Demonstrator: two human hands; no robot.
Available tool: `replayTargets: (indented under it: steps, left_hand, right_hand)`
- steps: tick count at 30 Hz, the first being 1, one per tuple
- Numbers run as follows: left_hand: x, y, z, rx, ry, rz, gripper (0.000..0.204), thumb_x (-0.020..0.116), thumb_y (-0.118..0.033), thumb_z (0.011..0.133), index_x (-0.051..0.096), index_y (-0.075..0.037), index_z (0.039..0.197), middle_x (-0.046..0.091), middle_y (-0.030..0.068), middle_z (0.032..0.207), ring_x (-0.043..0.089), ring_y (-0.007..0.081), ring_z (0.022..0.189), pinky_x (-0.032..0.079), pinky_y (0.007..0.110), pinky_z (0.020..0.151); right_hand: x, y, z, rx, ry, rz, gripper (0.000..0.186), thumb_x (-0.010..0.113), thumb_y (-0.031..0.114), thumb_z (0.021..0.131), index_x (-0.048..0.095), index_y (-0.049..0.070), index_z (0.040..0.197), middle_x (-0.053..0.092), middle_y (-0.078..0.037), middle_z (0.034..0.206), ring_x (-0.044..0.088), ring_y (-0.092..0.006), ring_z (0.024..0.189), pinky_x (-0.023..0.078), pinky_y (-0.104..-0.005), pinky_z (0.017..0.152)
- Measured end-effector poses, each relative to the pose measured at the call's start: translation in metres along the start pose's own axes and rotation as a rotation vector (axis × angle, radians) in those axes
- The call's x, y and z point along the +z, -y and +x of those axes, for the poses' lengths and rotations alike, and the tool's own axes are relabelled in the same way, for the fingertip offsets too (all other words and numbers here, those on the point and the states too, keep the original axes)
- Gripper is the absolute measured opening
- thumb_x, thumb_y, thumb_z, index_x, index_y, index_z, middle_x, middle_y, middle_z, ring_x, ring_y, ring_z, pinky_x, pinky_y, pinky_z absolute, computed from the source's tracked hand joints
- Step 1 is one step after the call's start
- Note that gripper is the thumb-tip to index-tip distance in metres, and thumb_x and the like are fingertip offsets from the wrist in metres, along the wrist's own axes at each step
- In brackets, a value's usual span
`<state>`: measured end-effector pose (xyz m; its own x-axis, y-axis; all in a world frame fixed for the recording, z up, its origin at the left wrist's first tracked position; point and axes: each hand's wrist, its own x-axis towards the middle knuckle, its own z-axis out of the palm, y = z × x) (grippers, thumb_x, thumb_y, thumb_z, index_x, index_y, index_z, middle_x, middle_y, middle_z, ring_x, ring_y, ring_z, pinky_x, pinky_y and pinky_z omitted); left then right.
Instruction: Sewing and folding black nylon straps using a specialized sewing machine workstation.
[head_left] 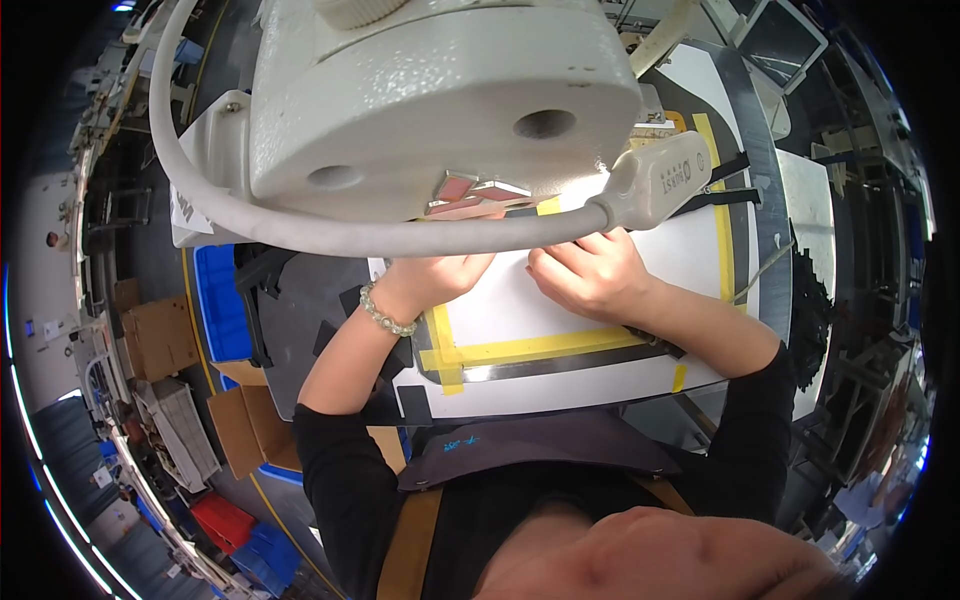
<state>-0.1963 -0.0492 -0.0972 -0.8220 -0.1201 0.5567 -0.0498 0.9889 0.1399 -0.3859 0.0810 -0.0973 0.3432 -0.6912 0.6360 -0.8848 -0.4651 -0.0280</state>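
My left hand [437, 280], with a beaded bracelet [386, 312] at its wrist, reaches in under the curved white tube [400, 235] of a large white machine head [420, 110]. Most of its fingers are hidden there. To its right, my right hand [590, 272] rests low over a white sheet [660, 265], fingers curled inward. The tube covers part of its fingertips, and whatever they hold does not show. Yellow tape [540, 350] frames the sheet on the worktable. A red and silver emblem [478, 195] sits at the machine's lower edge.
The machine head looms over both hands. A pale handle-like fitting [660, 180] ends the tube at right. Black straps [715, 198] lie beyond it. Left of the table stand a blue bin [220, 300] and an open cardboard box [250, 425]. A screen [782, 42] is at far right.
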Motion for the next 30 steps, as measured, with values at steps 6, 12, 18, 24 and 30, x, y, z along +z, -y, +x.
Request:
replayTargets:
  steps: [6, 12, 18, 24, 30]
  left_hand:
    - [-0.004, 0.000, 0.006, 0.104, 0.007, 0.099, 0.026, 0.068, -0.002, 0.070, 0.074, -0.001, 0.095, 0.071, 0.0073, 0.094, 0.068, 0.0211, 0.087, 0.054, 0.034, 0.079]
    - [-0.004, -0.003, 0.009, 0.091, -0.009, 0.107, 0.023, 0.070, -0.003, 0.070, 0.074, -0.002, 0.093, 0.071, 0.0068, 0.092, 0.067, 0.0233, 0.089, 0.053, 0.036, 0.080]
    - [-0.005, -0.004, 0.009, 0.116, -0.005, 0.112, 0.020, 0.071, -0.003, 0.071, 0.074, -0.001, 0.091, 0.070, 0.0069, 0.090, 0.066, 0.0246, 0.089, 0.053, 0.036, 0.079]
    - [-0.003, -0.004, 0.009, -0.003, -0.010, -0.058, 0.015, 0.071, -0.003, 0.073, 0.071, 0.002, 0.087, 0.069, 0.0106, 0.092, 0.066, 0.0272, 0.089, 0.055, 0.036, 0.076]
    - [-0.005, -0.003, 0.012, 0.100, -0.039, 0.024, 0.013, 0.069, -0.001, 0.073, 0.070, 0.003, 0.085, 0.069, 0.0121, 0.092, 0.066, 0.0275, 0.088, 0.056, 0.036, 0.074]
  right_hand:
    - [0.000, 0.001, 0.002, 0.025, 0.004, 0.001, 0.012, 0.064, 0.014, 0.070, 0.055, 0.009, 0.077, 0.068, -0.008, 0.092, 0.056, -0.0148, 0.073, 0.040, -0.0293, 0.065]
    - [-0.006, 0.002, 0.005, 0.077, 0.042, 0.049, 0.014, 0.067, 0.013, 0.068, 0.057, 0.009, 0.077, 0.068, -0.007, 0.094, 0.061, -0.0176, 0.084, 0.045, -0.0326, 0.073]
    - [-0.011, 0.000, 0.007, 0.119, 0.056, 0.105, 0.019, 0.071, 0.011, 0.066, 0.061, 0.008, 0.081, 0.068, -0.005, 0.096, 0.062, -0.0190, 0.090, 0.047, -0.0358, 0.080]
    - [-0.013, -0.014, 0.008, 0.049, 0.118, 0.150, 0.041, 0.077, 0.009, 0.065, 0.066, 0.006, 0.104, 0.066, -0.008, 0.100, 0.061, -0.0227, 0.080, 0.046, -0.0367, 0.070]
    - [-0.021, -0.047, 0.001, 0.076, 0.339, 0.286, 0.037, 0.071, 0.015, 0.077, 0.065, 0.009, 0.113, 0.065, -0.007, 0.103, 0.062, -0.0253, 0.085, 0.049, -0.0392, 0.074]
